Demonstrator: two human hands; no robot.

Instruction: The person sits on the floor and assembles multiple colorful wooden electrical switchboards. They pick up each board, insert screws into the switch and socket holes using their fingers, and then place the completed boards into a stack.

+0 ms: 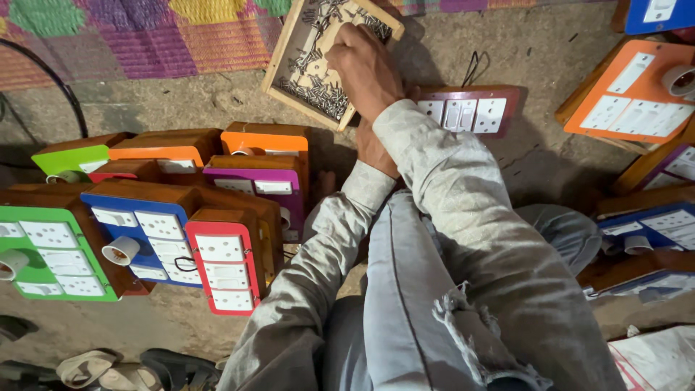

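Two hands work at the top middle of the floor. The right hand point(365, 69) reaches into a shallow wooden tray point(284, 54) of small screws point(318, 93). Its fingers are curled down among the screws. Whether they have closed on any screw cannot be told, since the back of the hand hides the fingertips.

The tray lies tilted. Its long axis runs from lower left to upper right, and its far end is cut off by the top edge of the view. The screws lie loose, heaped mostly along the near wall and the far corner, pointing every way.

The left hand point(375, 150) sits just below the right wrist, mostly hidden under the right sleeve. Its grip cannot be told.

Just right of the tray lies a maroon switchboard point(470, 112), face up, with white switches; the right forearm crosses its left end. To the left of the arms stands a close cluster of boards: green point(54, 257), blue point(145, 239), red point(226, 271), purple point(253, 181) and orange point(264, 139). More boards, orange point(630, 94) and blue point(662, 228), lie at the right edge, partly cut off.

A woven mat point(145, 36) covers the top left corner. The person's knee point(405, 304) in pale jeans fills the lower middle and hides the floor beneath.
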